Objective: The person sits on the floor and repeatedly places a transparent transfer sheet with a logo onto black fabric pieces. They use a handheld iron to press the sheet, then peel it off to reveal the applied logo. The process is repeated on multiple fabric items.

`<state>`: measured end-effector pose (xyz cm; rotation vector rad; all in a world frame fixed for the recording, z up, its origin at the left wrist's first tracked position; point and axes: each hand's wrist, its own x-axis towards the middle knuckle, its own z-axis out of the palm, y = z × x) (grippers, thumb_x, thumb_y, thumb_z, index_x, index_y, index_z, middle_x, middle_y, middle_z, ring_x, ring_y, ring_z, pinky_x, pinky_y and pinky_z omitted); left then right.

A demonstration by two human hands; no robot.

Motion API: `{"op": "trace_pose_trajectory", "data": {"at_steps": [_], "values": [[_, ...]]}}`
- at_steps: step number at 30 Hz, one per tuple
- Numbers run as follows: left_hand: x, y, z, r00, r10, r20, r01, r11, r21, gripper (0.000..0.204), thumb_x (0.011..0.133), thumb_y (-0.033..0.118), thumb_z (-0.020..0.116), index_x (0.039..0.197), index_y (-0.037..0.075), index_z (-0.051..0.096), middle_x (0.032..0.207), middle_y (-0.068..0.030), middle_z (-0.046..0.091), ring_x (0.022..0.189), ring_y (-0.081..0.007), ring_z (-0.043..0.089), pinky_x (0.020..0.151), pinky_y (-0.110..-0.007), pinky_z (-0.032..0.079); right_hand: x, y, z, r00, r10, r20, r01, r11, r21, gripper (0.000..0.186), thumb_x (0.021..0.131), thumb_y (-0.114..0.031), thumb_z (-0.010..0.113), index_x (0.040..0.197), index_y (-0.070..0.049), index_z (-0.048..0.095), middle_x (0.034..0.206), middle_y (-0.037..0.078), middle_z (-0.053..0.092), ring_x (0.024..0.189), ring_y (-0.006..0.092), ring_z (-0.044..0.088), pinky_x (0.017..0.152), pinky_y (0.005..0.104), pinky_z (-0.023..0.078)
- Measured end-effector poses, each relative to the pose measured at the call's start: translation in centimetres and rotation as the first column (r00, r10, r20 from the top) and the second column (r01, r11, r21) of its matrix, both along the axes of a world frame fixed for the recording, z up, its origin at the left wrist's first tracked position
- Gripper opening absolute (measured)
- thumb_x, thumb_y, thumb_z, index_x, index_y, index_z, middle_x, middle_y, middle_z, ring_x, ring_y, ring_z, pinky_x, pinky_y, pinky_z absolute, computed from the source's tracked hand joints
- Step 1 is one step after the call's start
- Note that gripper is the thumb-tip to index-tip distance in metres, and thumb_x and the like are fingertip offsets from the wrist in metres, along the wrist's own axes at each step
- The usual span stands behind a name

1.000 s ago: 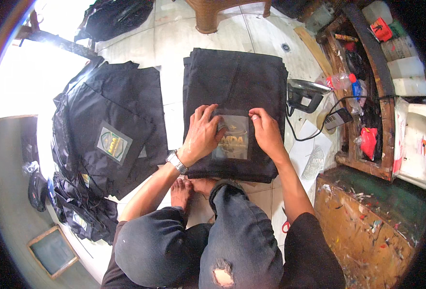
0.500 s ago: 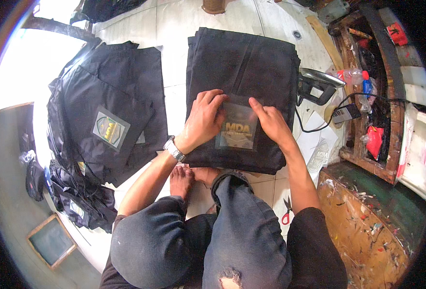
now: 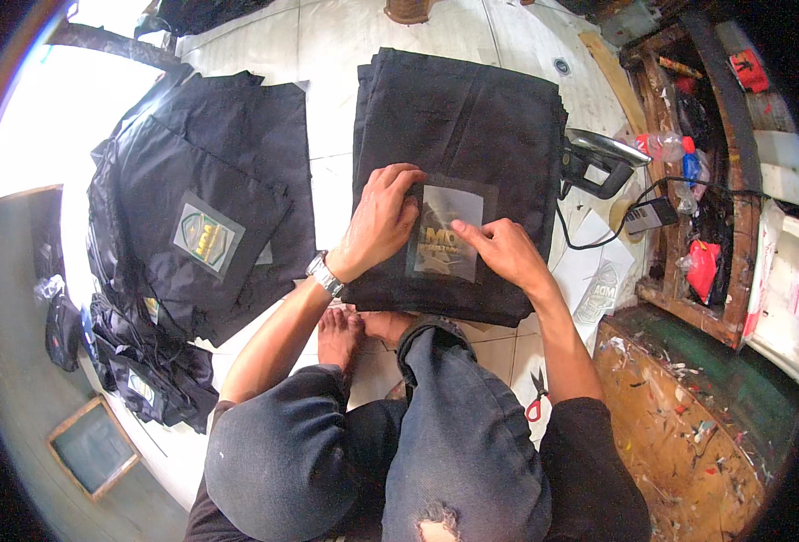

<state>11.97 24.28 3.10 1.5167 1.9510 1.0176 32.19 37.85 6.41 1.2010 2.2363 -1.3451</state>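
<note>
A clear transfer film (image 3: 447, 262) with a yellow and pale printed emblem lies on a stack of folded black fabric (image 3: 458, 108) on the floor. My left hand (image 3: 377, 221), a metal-banded watch at its wrist, rests on the fabric with its fingers bent closed at the film's upper left edge. My right hand (image 3: 508, 256) lies at the film's right side; its thumb stretches over the emblem, apart from the bent fingers. To the left, another pile of black fabric pieces (image 3: 210, 135) bears a similar film with an emblem (image 3: 208, 237).
An iron (image 3: 602, 163) lies against the stack's right side, its black cord running to a wooden shelf (image 3: 742, 181). White paper sheets (image 3: 593, 262) and red-handled scissors (image 3: 537, 397) are on the floor at right. A scrap-strewn wooden board (image 3: 670, 434) is at lower right.
My right hand has moved down and left from the film's upper right edge, and its thumb now lies over the emblem. My left hand has stayed nearly in place.
</note>
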Motion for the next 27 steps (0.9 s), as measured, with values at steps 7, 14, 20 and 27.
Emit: {"op": "trace_pose_trajectory", "data": {"at_steps": [7,14,20,27], "values": [[0.0,0.2,-0.4,1.000,0.006,0.001,-0.006,1.000,0.011,0.045,0.087,-0.004,0.059,0.131,0.002,0.058,0.137,-0.0191,0.055,0.130,-0.0396,0.050,0.115,-0.047,0.040,0.7,-0.2,-1.3,1.000,0.023,-0.012,-0.022,0.999,0.036,0.070,0.095,-0.057,0.068,0.074,0.010,0.068,0.054,0.016,0.053,0.059,0.0139,0.055,0.058,0.0417,0.046],[0.0,0.1,-0.3,1.000,0.010,-0.017,-0.009,1.000,0.022,0.044,0.087,-0.002,0.060,0.131,0.002,0.058,0.137,-0.0193,0.056,0.130,-0.0398,0.050,0.114,-0.047,0.041,1.7,-1.4,-1.2,1.000,0.013,0.013,-0.013,1.000,-0.012,0.057,0.094,-0.048,0.070,0.086,0.008,0.074,0.059,0.017,0.057,0.062,0.0141,0.056,0.061,0.0411,0.046],[0.4,-0.2,-0.3,0.999,0.009,-0.035,-0.007,0.999,0.049,0.044,0.088,0.000,0.063,0.132,0.002,0.058,0.137,-0.0197,0.056,0.129,-0.0411,0.051,0.113,-0.047,0.043,3.0,-2.8,-1.9,0.999,-0.054,0.006,0.054,0.998,-0.025,0.051,0.094,-0.044,0.071,0.088,0.006,0.076,0.064,0.018,0.062,0.064,0.0192,0.062,0.064,0.0402,0.048],[1.2,-2.1,1.0,0.940,-0.183,-0.289,0.182,0.983,-0.033,0.058,0.087,0.012,0.075,0.141,0.010,0.056,0.155,-0.0172,0.046,0.142,-0.0406,0.042,0.116,-0.052,0.038,7.2,3.4,-3.0,0.587,-0.461,-0.666,0.806,0.409,0.427,0.040,0.099,-0.032,0.073,0.118,0.001,0.062,0.109,0.009,0.060,0.099,0.0169,0.055,0.088,0.0308,0.046]]}}
